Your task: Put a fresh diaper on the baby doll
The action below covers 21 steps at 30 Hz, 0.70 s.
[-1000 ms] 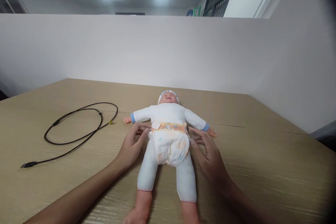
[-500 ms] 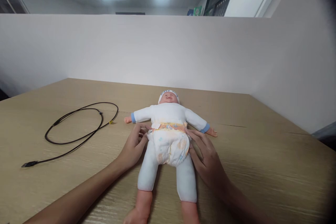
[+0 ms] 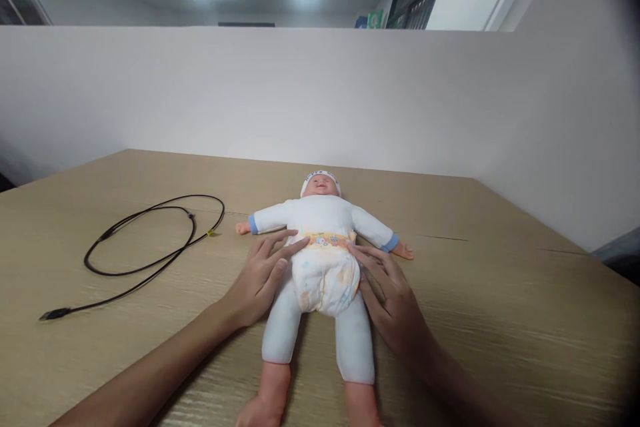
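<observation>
A baby doll (image 3: 320, 213) in a white suit and cap lies on its back on the wooden table (image 3: 500, 320), head away from me. It wears a printed diaper (image 3: 325, 273). My left hand (image 3: 260, 277) lies flat on the diaper's left side, fingers stretched across the waistband. Against the diaper's right side rests my right hand (image 3: 390, 293), its fingers extended along the waistband edge. Neither hand grips anything.
A black cable (image 3: 150, 240) lies in a loose loop on the table to the left, its plug end near the left edge. A white partition wall (image 3: 300, 93) runs behind the table and along the right side.
My left hand has slid from the doll's side onto the diaper's waistband, its fingers now flat across it. My right hand stays pressed at the right side.
</observation>
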Tool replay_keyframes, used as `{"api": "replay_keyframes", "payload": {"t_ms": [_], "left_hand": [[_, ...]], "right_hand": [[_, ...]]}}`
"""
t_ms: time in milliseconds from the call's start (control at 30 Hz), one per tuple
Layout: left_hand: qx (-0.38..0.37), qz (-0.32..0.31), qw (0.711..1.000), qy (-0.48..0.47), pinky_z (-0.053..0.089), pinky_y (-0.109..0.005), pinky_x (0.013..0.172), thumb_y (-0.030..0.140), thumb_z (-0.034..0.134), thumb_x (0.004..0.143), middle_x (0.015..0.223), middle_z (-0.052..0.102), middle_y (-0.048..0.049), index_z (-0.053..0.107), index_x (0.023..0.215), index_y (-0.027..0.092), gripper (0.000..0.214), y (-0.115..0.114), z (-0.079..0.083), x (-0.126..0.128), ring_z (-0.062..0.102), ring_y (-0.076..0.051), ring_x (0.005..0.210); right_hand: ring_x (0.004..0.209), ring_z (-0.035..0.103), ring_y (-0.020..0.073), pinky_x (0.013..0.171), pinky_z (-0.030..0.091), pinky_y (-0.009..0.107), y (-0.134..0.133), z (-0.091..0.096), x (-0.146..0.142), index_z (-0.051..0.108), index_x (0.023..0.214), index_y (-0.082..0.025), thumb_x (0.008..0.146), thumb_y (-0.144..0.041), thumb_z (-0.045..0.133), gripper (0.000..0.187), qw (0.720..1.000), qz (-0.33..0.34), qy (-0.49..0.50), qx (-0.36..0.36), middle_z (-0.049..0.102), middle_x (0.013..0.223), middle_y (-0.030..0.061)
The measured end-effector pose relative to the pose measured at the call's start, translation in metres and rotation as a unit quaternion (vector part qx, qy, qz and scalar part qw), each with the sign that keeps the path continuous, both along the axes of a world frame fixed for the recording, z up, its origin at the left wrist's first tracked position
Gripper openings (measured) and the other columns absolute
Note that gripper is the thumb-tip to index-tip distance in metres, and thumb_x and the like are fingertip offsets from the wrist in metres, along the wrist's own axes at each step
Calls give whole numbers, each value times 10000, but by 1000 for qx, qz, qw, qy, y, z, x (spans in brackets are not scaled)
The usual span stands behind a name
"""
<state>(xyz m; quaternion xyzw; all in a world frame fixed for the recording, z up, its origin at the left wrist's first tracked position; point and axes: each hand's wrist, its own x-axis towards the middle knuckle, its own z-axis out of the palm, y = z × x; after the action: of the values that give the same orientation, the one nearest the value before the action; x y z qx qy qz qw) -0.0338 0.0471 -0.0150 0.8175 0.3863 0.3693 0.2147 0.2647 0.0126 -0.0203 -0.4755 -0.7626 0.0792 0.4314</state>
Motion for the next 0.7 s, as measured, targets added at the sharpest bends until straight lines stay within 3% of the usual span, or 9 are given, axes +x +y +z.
{"api": "replay_keyframes", "payload": {"t_ms": [267, 400, 467, 567, 700], "left_hand": [[-23, -2, 999, -32, 248, -605, 1345, 494, 245, 1165, 1690, 459, -50, 557, 1596, 427, 537, 2, -5, 1, 356, -327, 1584], [-37, 0, 992, -124, 243, -551, 1354, 507, 278, 1164, 1665, 491, -83, 552, 1597, 342, 538, 13, -14, 4, 386, -302, 1576], [-69, 24, 978, -194, 282, -543, 1325, 540, 306, 1156, 1624, 529, -117, 550, 1572, 281, 547, 23, -19, 6, 431, -311, 1538], [-143, 51, 950, -272, 396, -520, 1214, 604, 462, 1105, 1451, 633, -152, 633, 1401, 200, 529, 39, -24, 13, 549, -329, 1376], [-181, 43, 930, -316, 483, -397, 972, 596, 681, 987, 1145, 658, -68, 648, 1162, 200, 434, 56, -22, 25, 604, -253, 1061]], "right_hand": [[1407, 580, 301, 1208, 481, 533, 1, -1, 1, 550, 1602, -397, 1112, -302, 518, 501, 1000, 2, -6, -5, 603, 1510, 77], [1334, 624, 304, 1148, 511, 541, 8, -5, 8, 414, 1671, -315, 1102, -409, 561, 595, 997, -24, 71, -33, 640, 1496, 118], [1302, 637, 299, 1118, 527, 537, 16, -9, 13, 443, 1636, -261, 1104, -473, 538, 580, 990, -35, 125, -53, 656, 1469, 145], [1279, 646, 288, 1134, 518, 531, 30, -14, 13, 535, 1538, -216, 1093, -549, 521, 556, 977, -38, 187, -92, 672, 1444, 165], [1262, 657, 292, 1117, 524, 493, 51, -14, 0, 634, 1363, -213, 1033, -626, 593, 530, 950, -28, 279, -136, 705, 1385, 153]]}}
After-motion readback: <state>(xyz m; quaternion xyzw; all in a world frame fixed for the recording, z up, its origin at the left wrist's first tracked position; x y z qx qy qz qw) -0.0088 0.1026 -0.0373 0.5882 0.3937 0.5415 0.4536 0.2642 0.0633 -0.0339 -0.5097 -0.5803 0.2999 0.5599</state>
